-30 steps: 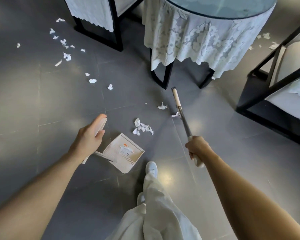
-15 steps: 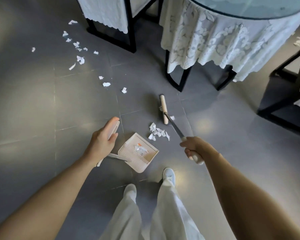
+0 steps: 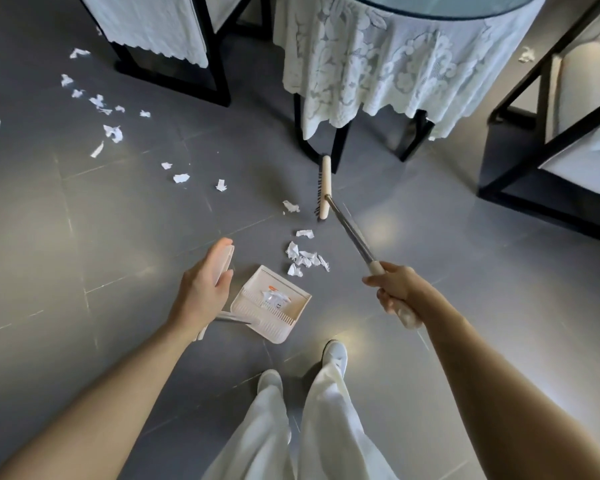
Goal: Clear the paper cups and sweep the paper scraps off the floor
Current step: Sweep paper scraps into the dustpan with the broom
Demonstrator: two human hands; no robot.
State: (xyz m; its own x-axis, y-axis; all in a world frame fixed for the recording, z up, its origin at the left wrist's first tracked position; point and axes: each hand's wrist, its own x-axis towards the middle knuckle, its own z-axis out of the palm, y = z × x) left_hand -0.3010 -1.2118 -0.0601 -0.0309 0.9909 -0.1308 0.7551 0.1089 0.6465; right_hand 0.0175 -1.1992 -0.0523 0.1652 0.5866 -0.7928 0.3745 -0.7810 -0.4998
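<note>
My left hand [image 3: 201, 292] grips the upright handle of a cream dustpan [image 3: 270, 303] that stands on the grey floor and holds a crumpled scrap. My right hand [image 3: 395, 292] grips the end of a long broom handle. The broom head [image 3: 325, 187] rests on the floor by the table leg. A small heap of white paper scraps [image 3: 305, 259] lies just beyond the dustpan's mouth. Two loose scraps [image 3: 290, 206] lie left of the broom head. More scraps [image 3: 111, 132] trail away to the far left. No paper cup is in view.
A round table with a lace cloth [image 3: 388, 64] stands ahead on black legs. Black-framed chairs stand at the upper left [image 3: 174, 46] and the right [image 3: 551, 161]. A scrap [image 3: 526, 55] lies behind the right chair. My white shoes [image 3: 336, 353] stand below the dustpan.
The broom head has swung away from the heap, out toward the table leg. The dustpan and my left hand have stayed in place beside the heap.
</note>
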